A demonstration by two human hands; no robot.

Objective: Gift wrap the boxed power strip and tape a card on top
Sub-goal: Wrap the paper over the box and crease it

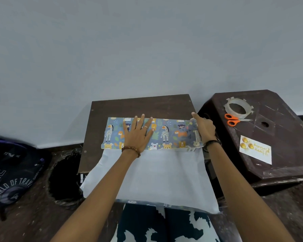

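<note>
Brown wooden beads circle our left wrist, and our left hand (pixel 138 132) lies flat with fingers spread and straight, pressing the wrapping paper (pixel 171 132) down onto the boxed power strip (pixel 192 149). A thin ring shows on one finger. Our right hand (pixel 204 127) sits at the right end of the parcel with the index finger pointing up and away; the other fingers curl down over the paper's edge there, and we cannot tell whether they pinch it or only press it. A dark band wraps that wrist.

The paper is glossy, blue-grey, printed with cartoon giraffes, zebras, lions and bears; its plain white underside runs toward us and hangs over the near edge of the small dark table (pixel 140 105). Of the box we see only a sliver at the right end, with print too small to read.

On the scuffed brown plastic stool (pixel 287 130) to the right lie a clear tape roll (pixel 238 108), orange-handled scissors (pixel 234 120) just beside it, and, well apart, a white card (pixel 255 149) with gold balloons and gold script we cannot read. At left, a dark bag (pixel 12 173) carries white lettering, partly cut off, reading "WORLD OF TRAV".
</note>
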